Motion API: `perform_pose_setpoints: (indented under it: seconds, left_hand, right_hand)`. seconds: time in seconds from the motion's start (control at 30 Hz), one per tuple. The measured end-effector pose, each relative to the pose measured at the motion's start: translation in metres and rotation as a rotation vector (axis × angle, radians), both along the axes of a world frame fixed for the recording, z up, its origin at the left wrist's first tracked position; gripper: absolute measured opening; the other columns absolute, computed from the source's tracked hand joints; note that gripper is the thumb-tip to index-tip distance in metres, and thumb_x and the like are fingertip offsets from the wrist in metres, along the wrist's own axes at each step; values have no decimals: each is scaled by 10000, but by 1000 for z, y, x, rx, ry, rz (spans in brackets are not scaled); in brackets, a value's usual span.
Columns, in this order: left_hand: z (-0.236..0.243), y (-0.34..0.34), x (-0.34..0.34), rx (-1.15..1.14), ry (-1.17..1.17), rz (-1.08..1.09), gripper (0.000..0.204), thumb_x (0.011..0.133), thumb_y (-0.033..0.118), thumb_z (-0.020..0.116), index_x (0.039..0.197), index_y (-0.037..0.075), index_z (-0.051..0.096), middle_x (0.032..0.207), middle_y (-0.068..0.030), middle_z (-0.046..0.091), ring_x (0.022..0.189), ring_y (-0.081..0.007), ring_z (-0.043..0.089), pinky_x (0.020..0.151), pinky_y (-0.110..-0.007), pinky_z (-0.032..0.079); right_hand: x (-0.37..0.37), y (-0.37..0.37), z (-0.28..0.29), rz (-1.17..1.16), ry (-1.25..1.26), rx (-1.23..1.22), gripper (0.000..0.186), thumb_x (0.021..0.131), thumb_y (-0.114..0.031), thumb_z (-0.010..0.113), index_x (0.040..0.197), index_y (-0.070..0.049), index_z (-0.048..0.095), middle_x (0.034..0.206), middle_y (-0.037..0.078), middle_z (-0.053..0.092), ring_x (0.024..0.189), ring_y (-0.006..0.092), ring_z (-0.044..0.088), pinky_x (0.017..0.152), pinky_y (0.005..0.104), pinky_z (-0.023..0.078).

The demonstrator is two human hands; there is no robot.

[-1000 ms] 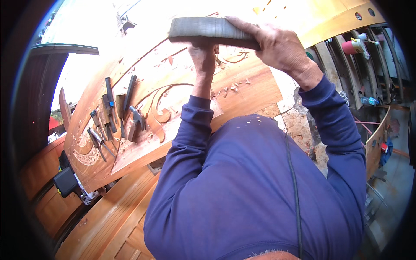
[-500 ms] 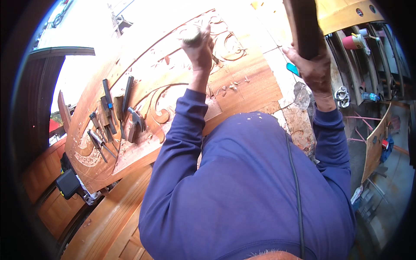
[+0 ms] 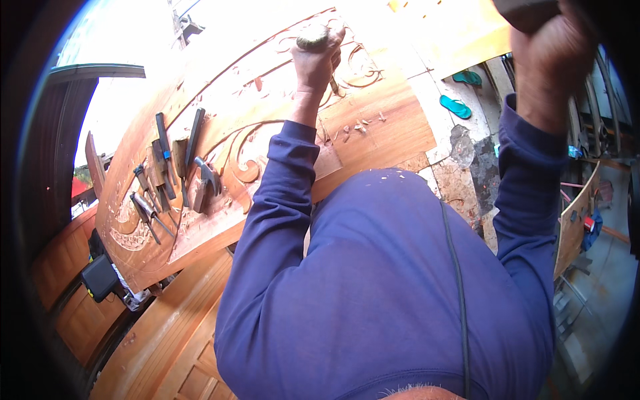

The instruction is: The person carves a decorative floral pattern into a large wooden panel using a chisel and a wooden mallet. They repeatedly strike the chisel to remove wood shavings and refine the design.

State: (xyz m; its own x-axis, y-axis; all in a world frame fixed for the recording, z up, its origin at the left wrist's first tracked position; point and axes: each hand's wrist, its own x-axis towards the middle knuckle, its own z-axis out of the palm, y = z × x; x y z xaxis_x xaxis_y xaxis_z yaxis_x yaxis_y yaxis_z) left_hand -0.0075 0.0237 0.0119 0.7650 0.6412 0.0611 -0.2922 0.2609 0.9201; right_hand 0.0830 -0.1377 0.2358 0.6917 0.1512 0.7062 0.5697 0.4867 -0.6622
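Observation:
My left hand [image 3: 313,67] is closed round an upright chisel [image 3: 312,39], its handle end showing above the fist, over the carved scrollwork of a wooden panel [image 3: 373,120]. High at the upper right, my right hand [image 3: 553,57] grips a dark wooden block [image 3: 527,9], which runs out of the picture and is partly blurred. Several carving tools [image 3: 162,170] and a hammer [image 3: 207,177] lie loose on the left part of the panel. Pale shavings [image 3: 358,128] are scattered over the wood.
Turquoise flip-flops [image 3: 455,107] lie on tiles beyond the panel. A pale board [image 3: 453,33] is at the top right, long planks [image 3: 593,120] and a bent plywood piece [image 3: 567,240] at the right. A black case [image 3: 100,277] and panelled wood [image 3: 167,333] are at lower left.
The block was level over both hands a second ago; my right hand has since swung it away to the upper right. My left hand has shifted slightly up and right.

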Motion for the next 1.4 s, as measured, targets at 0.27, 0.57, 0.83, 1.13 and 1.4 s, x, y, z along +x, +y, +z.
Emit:
perform_pose_setpoints:
  seconds: [0.27,0.57,0.83,1.13,1.4]
  left_hand:
    - [-2,-2,-5,163,121,-86,196,914,206,818,900,42,712,646,42,600,550,-31,481,478,-218,348]
    - [-57,16,68,352,307,-334,139,938,271,770,889,141,765,567,19,559,469,-88,487,424,-283,378]
    - [9,0,-7,-94,-112,-80,304,929,23,700,705,102,510,562,57,429,434,-11,334,390,-230,191]
    - [-3,16,11,-34,-26,-173,225,928,59,718,746,85,590,580,57,459,443,-20,360,392,-236,261]
    - [-9,6,-5,100,12,-73,285,875,42,724,729,105,487,576,40,420,427,-54,319,403,-254,220]
  right_hand:
    - [27,-48,-106,-159,-653,-1407,742,858,-110,672,1541,-309,462,917,188,743,772,270,756,702,428,621]
    - [7,-61,-131,99,123,-841,772,829,-70,774,1534,-141,469,965,85,729,804,160,708,735,330,605]
    - [5,-95,-83,-98,179,-850,202,875,-79,754,1055,-24,681,897,47,707,812,116,671,747,269,528]
    - [14,-52,-13,-45,-21,-419,287,925,-223,692,1116,-17,639,947,70,665,842,174,664,764,305,532]
    - [34,-27,-94,-86,-854,-1302,398,857,-77,669,1244,-167,668,838,149,690,709,343,692,615,450,555]
